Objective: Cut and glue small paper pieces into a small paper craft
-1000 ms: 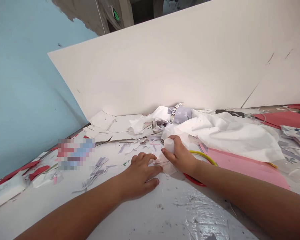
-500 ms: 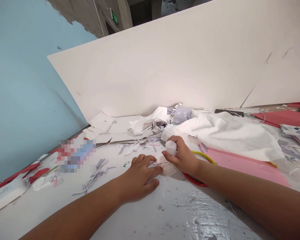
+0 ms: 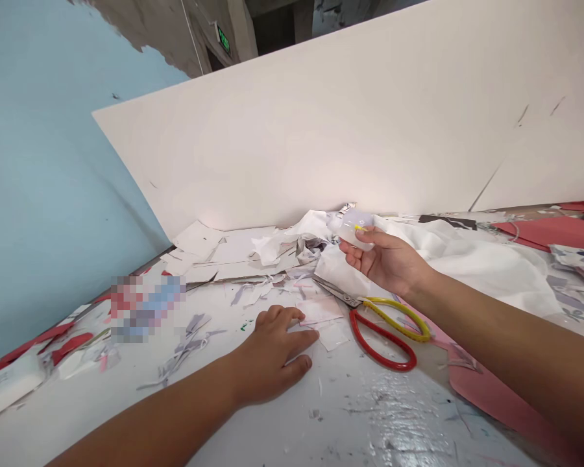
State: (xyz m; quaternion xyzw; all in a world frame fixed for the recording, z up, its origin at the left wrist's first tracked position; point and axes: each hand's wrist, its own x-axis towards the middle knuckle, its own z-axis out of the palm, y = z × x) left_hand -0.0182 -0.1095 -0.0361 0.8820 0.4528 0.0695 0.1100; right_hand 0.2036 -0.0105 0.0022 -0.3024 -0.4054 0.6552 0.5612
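Observation:
My left hand [image 3: 271,350] rests flat on the white table with fingers stretched out, its fingertips touching a small pale pink paper piece [image 3: 320,310]. My right hand [image 3: 387,259] is raised above the table, palm up, with fingers curled round a small translucent white bottle with a yellow tip [image 3: 354,227]. Below that hand lie scissors [image 3: 382,324] with one red and one yellow handle loop, blades pointing left. A second small paper square [image 3: 333,336] lies beside my left fingertips.
A large white board [image 3: 350,130] leans along the back of the table. White paper sheets and scraps [image 3: 224,250] pile against it, with crumpled white cloth [image 3: 477,266] to the right. Pink and red sheets [image 3: 555,230] lie at right. A blue wall [image 3: 39,181] stands left.
My right hand lifted the small bottle off the paper piece and moved up and right, uncovering the scissors. My left hand stayed in place on the table.

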